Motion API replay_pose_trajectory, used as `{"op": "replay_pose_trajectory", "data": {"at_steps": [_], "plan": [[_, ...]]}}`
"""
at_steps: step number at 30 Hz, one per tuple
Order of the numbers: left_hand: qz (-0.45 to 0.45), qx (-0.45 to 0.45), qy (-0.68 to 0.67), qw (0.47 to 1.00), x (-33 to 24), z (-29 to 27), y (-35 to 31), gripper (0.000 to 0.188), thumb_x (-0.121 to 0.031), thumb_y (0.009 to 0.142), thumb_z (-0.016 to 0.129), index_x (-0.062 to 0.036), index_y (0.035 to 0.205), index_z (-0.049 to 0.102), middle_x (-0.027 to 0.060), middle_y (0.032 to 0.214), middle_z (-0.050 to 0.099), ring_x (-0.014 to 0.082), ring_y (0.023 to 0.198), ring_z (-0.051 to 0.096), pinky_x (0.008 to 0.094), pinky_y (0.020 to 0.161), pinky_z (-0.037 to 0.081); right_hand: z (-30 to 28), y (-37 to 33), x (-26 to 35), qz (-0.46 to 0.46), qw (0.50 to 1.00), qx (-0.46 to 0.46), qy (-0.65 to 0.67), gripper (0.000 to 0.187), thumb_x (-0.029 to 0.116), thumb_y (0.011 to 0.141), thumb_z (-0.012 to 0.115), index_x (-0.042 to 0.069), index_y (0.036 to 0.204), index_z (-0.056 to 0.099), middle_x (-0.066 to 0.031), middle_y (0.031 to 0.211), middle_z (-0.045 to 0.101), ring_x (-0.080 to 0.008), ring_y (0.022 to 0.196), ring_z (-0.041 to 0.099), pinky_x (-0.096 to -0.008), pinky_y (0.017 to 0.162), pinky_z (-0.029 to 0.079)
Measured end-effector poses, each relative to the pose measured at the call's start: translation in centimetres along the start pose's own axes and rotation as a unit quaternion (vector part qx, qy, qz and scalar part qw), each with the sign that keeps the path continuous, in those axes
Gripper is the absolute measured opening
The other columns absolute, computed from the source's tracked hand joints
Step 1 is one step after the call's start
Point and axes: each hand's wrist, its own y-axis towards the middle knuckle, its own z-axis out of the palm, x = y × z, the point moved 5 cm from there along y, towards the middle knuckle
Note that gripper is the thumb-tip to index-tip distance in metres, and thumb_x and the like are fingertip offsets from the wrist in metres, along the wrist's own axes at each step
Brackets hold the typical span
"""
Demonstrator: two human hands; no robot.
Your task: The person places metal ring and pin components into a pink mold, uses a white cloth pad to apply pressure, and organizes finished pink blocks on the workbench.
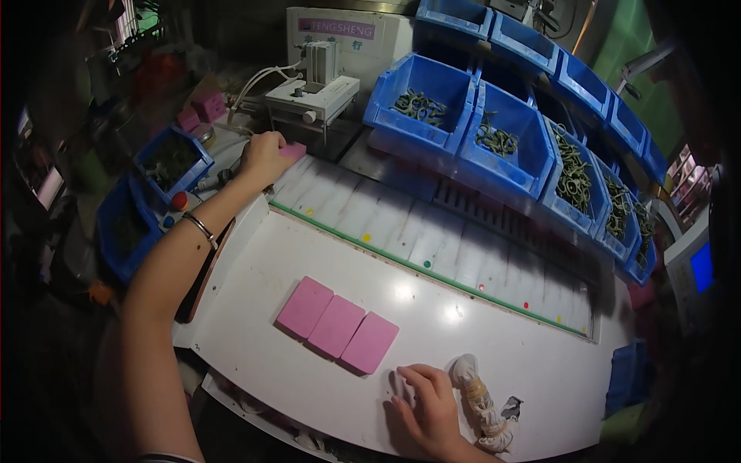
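My left hand (264, 157) reaches far to the left end of the ribbed white strip (401, 239), its fingers closed on a small pink block (292, 152). Below the strip, three pink blocks lie side by side in a slanting row: a left one (305, 306), a middle one (336, 326) and a right one (370, 343). At the front of the white table (255, 255), my right hand (429, 405) rests just right of that row. Its fingers are bent but apart, with nothing seen in them. A knotted whitish cloth bundle (482, 401) lies beside it.
Blue bins with green looped pieces, one of them a large bin (421, 100), rise behind the strip. A white machine (312, 96) stands at the back left. More blue bins, such as a small bin (174, 158), and a red button (180, 201) flank my left arm. A screen (701, 267) is far right.
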Motion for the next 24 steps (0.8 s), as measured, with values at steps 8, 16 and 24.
{"op": "replay_pose_trajectory", "data": {"at_steps": [8, 16, 24], "plan": [[0.191, -0.037, 0.062, 0.979, -4.8, 0.0, -3.7, 0.036, -0.027, 0.076, 0.068, 0.0002, 0.099, 0.059, 0.0174, 0.103, 0.054, 0.034, 0.097, 0.053, 0.039, 0.084, 0.043, 1.2, 3.8, -0.5, 0.006, 0.999, 0.014, -0.048, 0.098, 0.025, 0.068, 0.074, -0.004, 0.139, 0.014, -0.0215, 0.136, 0.031, -0.0368, 0.121, 0.033, -0.0458, 0.094, 0.03], [0.212, 0.344, -0.165, 0.9, -17.9, -3.7, -19.7, 0.045, -0.036, 0.085, 0.058, 0.0052, 0.103, 0.054, 0.0213, 0.094, 0.053, 0.0364, 0.085, 0.056, 0.0411, 0.074, 0.046, 0.5, 4.1, -0.4, -0.032, 0.993, -0.098, 0.063, 0.083, 0.01, 0.061, 0.073, -0.001, 0.131, 0.03, -0.0201, 0.123, 0.043, -0.0362, 0.113, 0.042, -0.0417, 0.093, 0.035], [-0.07, 0.573, -0.438, 0.689, -19.6, -1.6, -26.6, 0.047, -0.042, 0.095, 0.04, 0.0019, 0.111, 0.043, 0.0092, 0.09, 0.054, 0.0125, 0.078, 0.054, 0.0277, 0.068, 0.045, -2.5, 1.2, 2.6, -0.139, 0.97, -0.19, 0.059, 0.078, -0.004, 0.059, 0.07, -0.003, 0.129, 0.035, -0.025, 0.125, 0.041, -0.0381, 0.111, 0.047, -0.0398, 0.09, 0.043]]}}
